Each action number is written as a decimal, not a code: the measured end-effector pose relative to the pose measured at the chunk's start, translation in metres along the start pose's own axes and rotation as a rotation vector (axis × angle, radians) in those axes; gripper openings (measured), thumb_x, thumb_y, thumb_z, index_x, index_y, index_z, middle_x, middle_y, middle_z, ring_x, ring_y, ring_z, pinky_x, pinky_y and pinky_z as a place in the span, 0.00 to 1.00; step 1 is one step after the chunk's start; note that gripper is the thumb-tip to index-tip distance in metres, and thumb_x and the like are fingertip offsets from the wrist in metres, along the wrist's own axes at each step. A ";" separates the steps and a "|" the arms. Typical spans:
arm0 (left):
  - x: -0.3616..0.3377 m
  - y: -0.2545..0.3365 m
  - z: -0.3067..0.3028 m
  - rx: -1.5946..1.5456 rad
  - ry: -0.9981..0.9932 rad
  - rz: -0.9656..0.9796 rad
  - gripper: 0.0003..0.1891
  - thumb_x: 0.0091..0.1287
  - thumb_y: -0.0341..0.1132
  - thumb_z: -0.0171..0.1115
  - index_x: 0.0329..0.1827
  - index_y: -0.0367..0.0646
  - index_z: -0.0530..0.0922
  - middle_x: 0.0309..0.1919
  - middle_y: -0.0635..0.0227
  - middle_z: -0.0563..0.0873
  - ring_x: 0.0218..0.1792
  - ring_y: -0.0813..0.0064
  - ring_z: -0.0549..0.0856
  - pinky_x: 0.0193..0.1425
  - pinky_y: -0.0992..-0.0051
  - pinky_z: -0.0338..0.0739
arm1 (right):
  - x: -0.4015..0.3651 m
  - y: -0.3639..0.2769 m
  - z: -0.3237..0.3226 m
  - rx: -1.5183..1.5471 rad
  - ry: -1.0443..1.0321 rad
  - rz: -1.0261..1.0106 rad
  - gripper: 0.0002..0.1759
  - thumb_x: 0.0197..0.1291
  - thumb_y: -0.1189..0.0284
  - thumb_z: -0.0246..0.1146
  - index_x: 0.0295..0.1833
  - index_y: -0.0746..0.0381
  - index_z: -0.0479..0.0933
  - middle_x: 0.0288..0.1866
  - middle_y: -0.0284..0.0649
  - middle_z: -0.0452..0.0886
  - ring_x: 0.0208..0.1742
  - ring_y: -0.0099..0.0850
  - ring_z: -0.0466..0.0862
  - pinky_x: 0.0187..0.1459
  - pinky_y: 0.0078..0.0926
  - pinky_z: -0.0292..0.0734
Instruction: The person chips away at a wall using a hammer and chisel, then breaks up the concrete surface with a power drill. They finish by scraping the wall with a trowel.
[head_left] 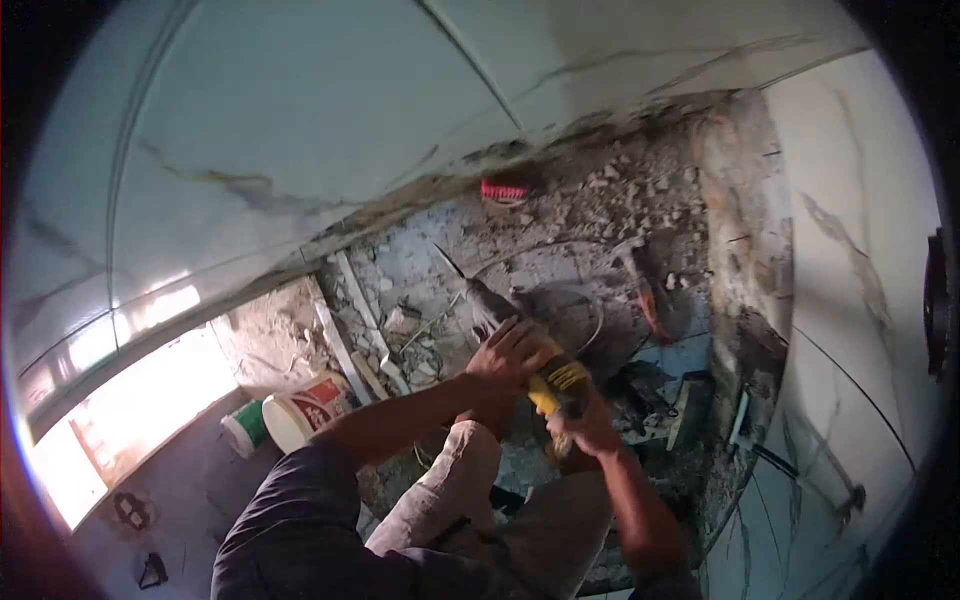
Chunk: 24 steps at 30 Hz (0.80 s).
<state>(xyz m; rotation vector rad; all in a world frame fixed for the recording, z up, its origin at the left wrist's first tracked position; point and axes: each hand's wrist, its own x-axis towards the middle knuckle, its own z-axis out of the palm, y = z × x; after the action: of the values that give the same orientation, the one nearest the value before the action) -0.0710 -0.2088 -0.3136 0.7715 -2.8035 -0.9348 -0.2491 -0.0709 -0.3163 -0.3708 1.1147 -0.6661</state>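
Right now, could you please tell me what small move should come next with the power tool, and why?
I would probably steady the bit against the rough floor before pressing: the left hand grips the front of the power tool, the right hand its rear, and the tip points toward the tiled wall, though whether it touches anything is unclear.

Can't make out a single word from where I'm at, tbh. There's dark lettering (568, 377) on the yellow body of the power tool (548, 362) I'm gripping, but it's too blurry to read. Same deal with the white bucket (288, 424): the print on its red label (322, 396) is just a smudge.
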 end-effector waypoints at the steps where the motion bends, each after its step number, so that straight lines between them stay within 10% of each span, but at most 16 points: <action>1: -0.001 0.011 -0.008 -0.028 0.106 0.017 0.32 0.38 0.37 0.66 0.52 0.47 0.70 0.53 0.58 0.74 0.57 0.54 0.71 0.64 0.52 0.63 | -0.019 -0.015 0.010 0.052 0.053 -0.033 0.49 0.39 0.70 0.69 0.67 0.64 0.53 0.60 0.47 0.64 0.60 0.37 0.68 0.58 0.34 0.66; 8: -0.014 0.119 -0.075 -0.173 0.109 0.143 0.30 0.48 0.35 0.66 0.56 0.41 0.68 0.53 0.56 0.74 0.58 0.53 0.72 0.60 0.52 0.66 | -0.180 -0.110 0.074 -0.008 0.278 -0.089 0.50 0.38 0.76 0.69 0.69 0.62 0.50 0.59 0.42 0.65 0.58 0.32 0.69 0.53 0.31 0.70; 12: -0.022 0.161 -0.115 -1.041 0.281 -0.492 0.47 0.50 0.55 0.66 0.69 0.45 0.52 0.64 0.57 0.62 0.65 0.53 0.61 0.67 0.53 0.53 | -0.278 -0.129 0.078 -0.131 0.302 -0.057 0.46 0.38 0.73 0.70 0.67 0.60 0.57 0.57 0.45 0.70 0.57 0.33 0.73 0.52 0.32 0.71; 14: 0.000 0.171 -0.143 -2.431 -0.106 -1.146 0.46 0.54 0.54 0.64 0.69 0.42 0.50 0.65 0.59 0.60 0.64 0.56 0.62 0.66 0.56 0.56 | -0.321 -0.139 0.084 -0.283 0.267 0.035 0.44 0.38 0.71 0.70 0.65 0.59 0.61 0.53 0.47 0.73 0.54 0.34 0.76 0.50 0.33 0.73; 19: 0.046 0.257 -0.138 -1.791 -0.137 -1.524 0.18 0.56 0.43 0.66 0.45 0.42 0.78 0.38 0.62 0.82 0.39 0.63 0.81 0.49 0.64 0.75 | -0.381 -0.147 0.092 -1.064 0.181 -0.114 0.40 0.36 0.65 0.71 0.61 0.55 0.68 0.44 0.52 0.77 0.48 0.36 0.80 0.46 0.33 0.77; 21: 0.046 0.280 -0.153 -1.871 -0.109 -1.397 0.21 0.55 0.44 0.66 0.48 0.42 0.76 0.41 0.62 0.82 0.41 0.63 0.81 0.50 0.63 0.74 | -0.392 -0.118 0.083 -0.852 0.112 0.363 0.37 0.42 0.63 0.69 0.61 0.60 0.67 0.45 0.49 0.78 0.47 0.33 0.80 0.46 0.31 0.77; 22: 0.044 0.290 -0.157 -1.956 -0.099 -1.305 0.24 0.55 0.46 0.66 0.50 0.42 0.74 0.43 0.61 0.81 0.43 0.62 0.81 0.51 0.62 0.74 | -0.402 -0.088 0.080 -0.860 0.124 0.340 0.37 0.42 0.63 0.69 0.61 0.60 0.67 0.45 0.49 0.78 0.47 0.33 0.80 0.46 0.31 0.77; 24: 0.031 0.297 -0.172 -2.128 -0.048 -0.988 0.28 0.54 0.49 0.66 0.53 0.42 0.72 0.46 0.61 0.80 0.46 0.62 0.80 0.52 0.61 0.74 | -0.426 -0.031 0.076 0.103 0.445 -0.011 0.36 0.49 0.60 0.67 0.60 0.67 0.65 0.50 0.49 0.75 0.48 0.35 0.79 0.46 0.32 0.78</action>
<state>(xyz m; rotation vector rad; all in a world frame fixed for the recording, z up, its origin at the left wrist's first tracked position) -0.1870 -0.1127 -0.0033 1.2219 -0.0068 -2.6935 -0.3078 0.1831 0.0307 -0.1411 1.4933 -0.8366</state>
